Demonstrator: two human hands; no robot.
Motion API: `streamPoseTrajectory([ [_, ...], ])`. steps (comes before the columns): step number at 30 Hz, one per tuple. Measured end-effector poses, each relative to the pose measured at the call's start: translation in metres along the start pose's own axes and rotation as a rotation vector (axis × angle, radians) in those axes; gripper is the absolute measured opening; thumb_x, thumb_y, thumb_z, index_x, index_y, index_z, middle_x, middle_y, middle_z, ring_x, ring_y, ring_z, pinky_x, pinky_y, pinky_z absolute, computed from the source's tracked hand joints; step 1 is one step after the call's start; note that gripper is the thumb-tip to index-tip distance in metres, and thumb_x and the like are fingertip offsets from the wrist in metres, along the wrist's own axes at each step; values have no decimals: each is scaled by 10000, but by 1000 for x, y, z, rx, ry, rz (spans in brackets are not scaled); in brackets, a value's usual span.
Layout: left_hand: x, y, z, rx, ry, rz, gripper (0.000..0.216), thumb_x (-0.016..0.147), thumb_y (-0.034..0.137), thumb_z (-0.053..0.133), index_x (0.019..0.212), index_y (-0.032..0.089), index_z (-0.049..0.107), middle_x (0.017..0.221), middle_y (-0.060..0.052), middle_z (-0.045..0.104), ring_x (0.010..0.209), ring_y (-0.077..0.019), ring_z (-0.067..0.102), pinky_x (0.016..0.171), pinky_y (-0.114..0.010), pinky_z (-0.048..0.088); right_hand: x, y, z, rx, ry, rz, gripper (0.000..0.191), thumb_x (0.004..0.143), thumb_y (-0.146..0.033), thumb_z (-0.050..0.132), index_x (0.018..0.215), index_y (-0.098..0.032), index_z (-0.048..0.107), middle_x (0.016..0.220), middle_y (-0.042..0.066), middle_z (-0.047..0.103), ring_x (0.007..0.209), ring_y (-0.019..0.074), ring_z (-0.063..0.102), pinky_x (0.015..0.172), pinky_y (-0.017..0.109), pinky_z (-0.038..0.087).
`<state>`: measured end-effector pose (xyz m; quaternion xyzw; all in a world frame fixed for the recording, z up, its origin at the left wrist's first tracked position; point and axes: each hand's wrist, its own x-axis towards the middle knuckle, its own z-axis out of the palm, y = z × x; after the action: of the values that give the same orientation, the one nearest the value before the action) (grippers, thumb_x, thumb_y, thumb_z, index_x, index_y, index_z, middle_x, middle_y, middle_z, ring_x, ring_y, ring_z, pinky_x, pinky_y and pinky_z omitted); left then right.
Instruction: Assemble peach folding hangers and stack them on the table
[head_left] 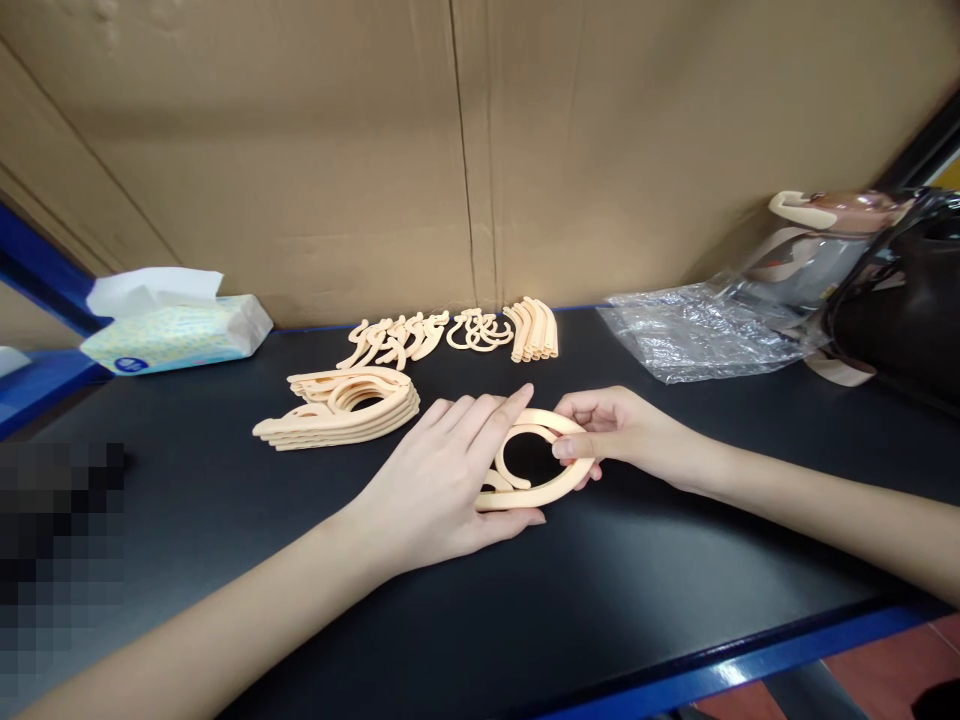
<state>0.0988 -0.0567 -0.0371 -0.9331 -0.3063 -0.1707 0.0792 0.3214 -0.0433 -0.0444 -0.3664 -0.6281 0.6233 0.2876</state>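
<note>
A peach plastic folding hanger [555, 490], curved into an oval with a round opening, lies low over the black table in front of me. My left hand [450, 470] covers its left part from above, fingers stretched along the far side and thumb by the near edge. At the right end, my right hand [611, 430] pinches the curved rim, thumb on top and fingers beneath. The hanger's left end is hidden under my left palm. Left of my hands sits a neat stack of similar folded hangers [352, 425].
Along the back lie loose peach hanger arms [397, 338], curved hooks [480, 332] and a bundle of bent tube-like pieces [534, 332]. A tissue pack [180, 330] stands back left. Crumpled clear plastic [675, 325], a bottle [825, 235] and a black bag [900, 310] occupy the right; cardboard [337, 150] rises behind.
</note>
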Motion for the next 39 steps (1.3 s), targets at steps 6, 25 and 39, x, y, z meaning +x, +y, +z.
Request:
streamPoseTrajectory([
  [6, 1, 0, 1, -70, -41, -35, 841, 748, 534, 612, 1374, 82, 276, 1169, -134, 527, 995, -253, 490, 828, -372, 399, 1, 2, -1, -7, 6, 15, 206, 742, -309, 696, 814, -134, 614, 612, -24, 621, 541, 87, 600, 505, 187, 472],
  [25, 5, -1, -17, -36, -47, 30, 614, 788, 317, 579, 1319, 113, 345, 1258, -131, 493, 1085, -258, 478, 894, -376, 407, 7, -2, -22, -123, 172, -98, 442, 864, -525, 472, 884, -119, 645, 709, 43, 620, 584, 105, 554, 573, 237, 455],
  [39, -19, -112, -85, -64, -282, -473, 599, 781, 552, 564, 1282, 247, 443, 1269, -7, 528, 1011, -214, 531, 820, -296, 414, 15, 6, -26, -310, 135, -111, 249, 844, -372, 551, 851, -149, 660, 667, 14, 610, 555, 90, 514, 543, 224, 429],
])
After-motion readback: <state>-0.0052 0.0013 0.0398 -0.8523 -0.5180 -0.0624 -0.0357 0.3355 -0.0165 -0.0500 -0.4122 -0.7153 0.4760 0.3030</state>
